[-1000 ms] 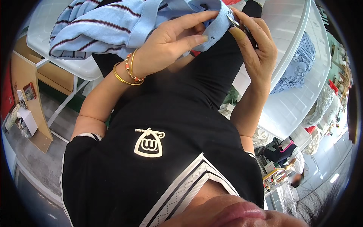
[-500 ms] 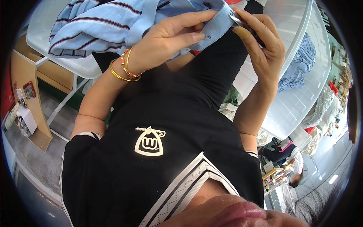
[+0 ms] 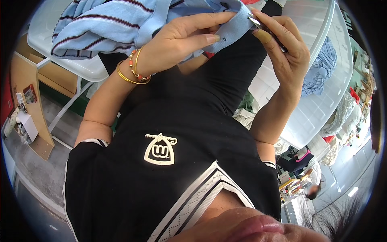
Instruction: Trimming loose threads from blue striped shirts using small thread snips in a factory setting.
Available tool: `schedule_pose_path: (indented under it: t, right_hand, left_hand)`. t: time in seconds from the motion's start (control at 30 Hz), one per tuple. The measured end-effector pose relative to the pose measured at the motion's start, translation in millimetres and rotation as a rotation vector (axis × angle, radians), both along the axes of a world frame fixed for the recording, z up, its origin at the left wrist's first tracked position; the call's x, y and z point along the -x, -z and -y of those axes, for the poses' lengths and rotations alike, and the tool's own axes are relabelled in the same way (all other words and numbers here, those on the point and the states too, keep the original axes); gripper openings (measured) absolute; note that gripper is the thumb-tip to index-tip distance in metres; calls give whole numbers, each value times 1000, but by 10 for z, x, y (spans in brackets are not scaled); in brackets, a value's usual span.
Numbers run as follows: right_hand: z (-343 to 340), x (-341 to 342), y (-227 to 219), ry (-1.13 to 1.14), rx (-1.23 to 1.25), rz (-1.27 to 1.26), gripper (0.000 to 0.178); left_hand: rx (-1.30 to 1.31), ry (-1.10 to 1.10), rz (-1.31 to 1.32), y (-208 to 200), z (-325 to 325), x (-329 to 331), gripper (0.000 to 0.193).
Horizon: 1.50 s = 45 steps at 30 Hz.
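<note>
A light blue knit garment [image 3: 109, 30] with dark stripes spills over at the upper left. Its plain blue band [image 3: 236, 30], with small dark holes or marks along it, curves between my hands. My left hand [image 3: 193, 36] is closed on this band, thumb and fingers pinching it. In my right hand [image 3: 284, 40] are small thread snips [image 3: 255, 23], their shiny pointed tip at the edge of the band; the fingers hide most of the tool. A tan covering wraps my right thumb tip.
A translucent plastic bin [image 3: 314, 117] at the right holds a blue patterned cloth [image 3: 321, 66]. Another translucent bin [image 3: 38, 42] is under the garment at the left. Beside it is a wooden table [image 3: 34, 97]. A person [image 3: 312, 181] is farther off at the lower right.
My right hand has shifted slightly right, and the snips' tip has drawn back a little toward the band's edge. My left hand keeps its pinch.
</note>
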State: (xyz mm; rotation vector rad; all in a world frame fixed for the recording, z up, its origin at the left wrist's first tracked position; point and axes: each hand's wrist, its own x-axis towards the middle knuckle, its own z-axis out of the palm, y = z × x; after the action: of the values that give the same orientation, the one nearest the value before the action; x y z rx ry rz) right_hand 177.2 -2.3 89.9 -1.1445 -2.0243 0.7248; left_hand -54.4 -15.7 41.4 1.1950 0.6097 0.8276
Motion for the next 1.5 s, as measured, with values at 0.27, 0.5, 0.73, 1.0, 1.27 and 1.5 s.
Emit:
schedule_pose_path:
  t: [0.27, 0.5, 0.73, 1.0, 1.27, 1.5]
  right_hand:
    - [3, 64, -84, -27, -125, 74, 32]
    - [38, 93, -93, 56, -164, 73, 30]
    - [80, -5, 53, 243, -172, -38, 31]
    - [234, 146, 184, 136, -117, -9, 36]
    - [165, 218, 159, 113, -187, 56, 31]
    - [190, 203, 126, 102, -137, 64, 35]
  left_hand:
    - [-11, -9, -9, -13, 13, -16, 41]
    - [-41, 3, -29, -41, 1, 0, 43]
    - [443, -46, 148, -186, -129, -72, 35]
    - [435, -144, 122, -72, -136, -109, 21]
    - [288, -148, 26, -75, -128, -102, 18]
    - [215, -130, -58, -103, -136, -104, 18]
